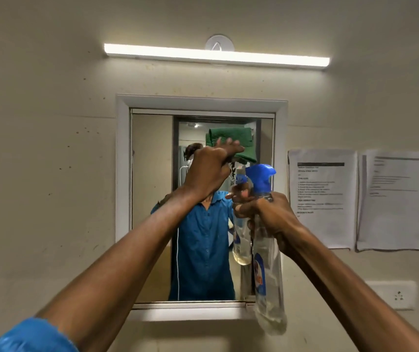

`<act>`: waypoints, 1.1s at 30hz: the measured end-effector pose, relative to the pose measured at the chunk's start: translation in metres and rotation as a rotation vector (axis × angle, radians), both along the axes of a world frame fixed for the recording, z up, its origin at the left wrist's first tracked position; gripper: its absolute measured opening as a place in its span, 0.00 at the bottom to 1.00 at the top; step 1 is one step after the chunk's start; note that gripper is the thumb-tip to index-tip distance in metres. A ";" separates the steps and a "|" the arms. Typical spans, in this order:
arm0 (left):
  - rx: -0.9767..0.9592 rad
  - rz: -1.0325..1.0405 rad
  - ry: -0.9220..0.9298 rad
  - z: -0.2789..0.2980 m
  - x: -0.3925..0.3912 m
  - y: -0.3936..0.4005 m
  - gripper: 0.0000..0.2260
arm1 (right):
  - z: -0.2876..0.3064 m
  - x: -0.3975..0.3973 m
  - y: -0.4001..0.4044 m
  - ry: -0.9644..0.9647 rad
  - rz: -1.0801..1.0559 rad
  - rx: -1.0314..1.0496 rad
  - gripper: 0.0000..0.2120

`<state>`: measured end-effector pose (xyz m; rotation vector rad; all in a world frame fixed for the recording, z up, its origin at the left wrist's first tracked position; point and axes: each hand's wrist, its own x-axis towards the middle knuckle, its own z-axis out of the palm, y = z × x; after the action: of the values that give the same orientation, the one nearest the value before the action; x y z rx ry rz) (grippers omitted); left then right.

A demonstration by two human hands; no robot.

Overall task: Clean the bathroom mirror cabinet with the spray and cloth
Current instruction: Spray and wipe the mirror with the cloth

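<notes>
The mirror cabinet (123,174) hangs on the wall in a white frame, straight ahead. My left hand (209,171) presses a folded green cloth (244,142) against the upper middle of the glass, fingers stretched over it. My right hand (272,217) grips the neck of a clear spray bottle (267,280) with a blue trigger head, held upright in front of the mirror's right edge. The bottle holds a little pale liquid at its bottom. The mirror reflects a person in a blue shirt, both hands, the cloth and the bottle.
A lit tube light (216,55) runs along the wall above the cabinet. Two printed sheets of paper (324,199) (391,199) are stuck to the wall on the right. A white wall socket (394,295) sits at lower right. A white ledge (190,312) edges the cabinet's bottom.
</notes>
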<state>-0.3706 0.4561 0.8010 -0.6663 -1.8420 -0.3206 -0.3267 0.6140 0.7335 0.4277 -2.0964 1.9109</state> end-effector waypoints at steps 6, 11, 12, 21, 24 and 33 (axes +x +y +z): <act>0.026 -0.086 -0.090 -0.035 -0.002 0.003 0.22 | -0.026 0.005 -0.007 0.021 -0.064 0.003 0.06; 0.048 -0.072 -0.116 -0.054 -0.002 0.008 0.21 | -0.048 0.006 -0.006 -0.024 -0.070 0.015 0.06; 0.051 -0.067 -0.122 -0.057 -0.002 0.009 0.21 | -0.053 0.005 -0.006 -0.031 -0.082 0.031 0.06; 0.040 -0.039 -0.156 -0.096 0.004 0.015 0.20 | -0.096 0.008 -0.001 -0.076 -0.128 0.059 0.08; 0.037 -0.028 -0.158 -0.112 0.007 0.019 0.19 | -0.111 0.010 0.000 -0.096 -0.140 0.051 0.09; 0.052 -0.042 -0.253 -0.147 0.012 0.025 0.18 | -0.150 0.015 0.002 -0.163 -0.135 0.068 0.08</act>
<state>-0.3586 0.4809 0.6543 -0.6525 -2.0531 -0.4980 -0.3118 0.6155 0.5835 0.1430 -2.2347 1.8575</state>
